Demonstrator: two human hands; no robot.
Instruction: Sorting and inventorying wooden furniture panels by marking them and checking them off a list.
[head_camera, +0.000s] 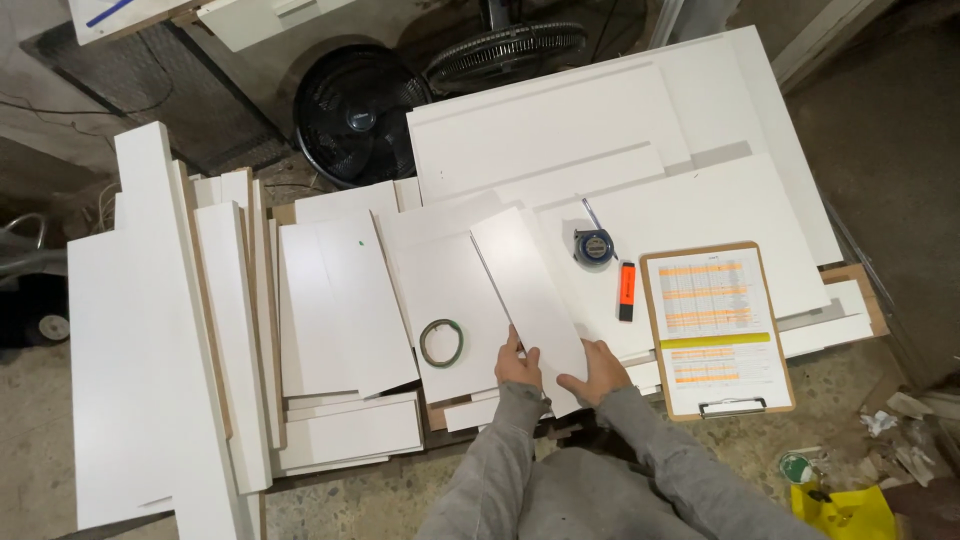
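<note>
Both hands grip one narrow white panel (530, 295) at its near end: left hand (517, 366) fingers curled over its left edge, right hand (597, 371) closed on its bottom corner, steadying it atop the panel stack (700, 200). Tape roll (441, 342) lies just left; tape measure (594, 246), orange marker (626, 291) and clipboard (720, 330) lie toward the stack's right edge.

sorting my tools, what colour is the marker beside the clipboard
Bright orange with a black cap end; the marker shows in the head view.

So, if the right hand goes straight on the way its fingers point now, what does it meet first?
The right hand rests on the near end of a narrow white panel, fingers pointing up and left. Going on, it would only slide along that panel; the green tape roll lies off to the left. Depth is hard to judge.
</note>
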